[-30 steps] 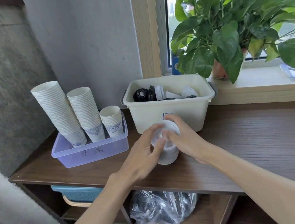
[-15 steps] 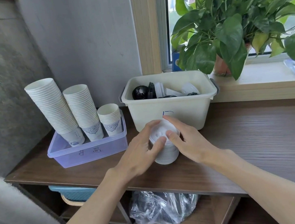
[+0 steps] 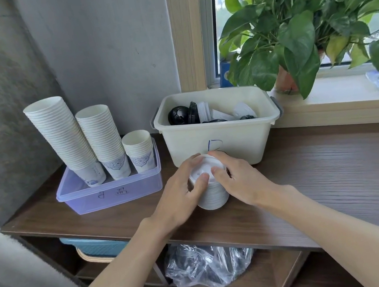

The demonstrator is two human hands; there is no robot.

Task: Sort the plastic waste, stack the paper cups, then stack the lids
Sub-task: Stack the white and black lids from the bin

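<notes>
A stack of white plastic lids (image 3: 212, 197) stands on the dark wooden shelf top (image 3: 333, 171), just in front of the cream bin (image 3: 220, 144). My left hand (image 3: 183, 195) curls round its left side with the thumb on the top lid. My right hand (image 3: 242, 182) curls round its right side, thumb also on top. Inside the cream bin lie black and white lids (image 3: 194, 114). Three stacks of paper cups (image 3: 100, 136) stand in the purple tray (image 3: 112, 193) at the left.
A potted green plant (image 3: 301, 28) sits on the window sill at the right, its leaves hanging over the bin's corner. Below the shelf top are a blue basket (image 3: 96, 247) and a clear plastic bag (image 3: 208, 266). A grey wall closes the left and back.
Both hands have stayed on the lid stack, with only small shifts of the fingers on top. The camera has moved a little closer.
</notes>
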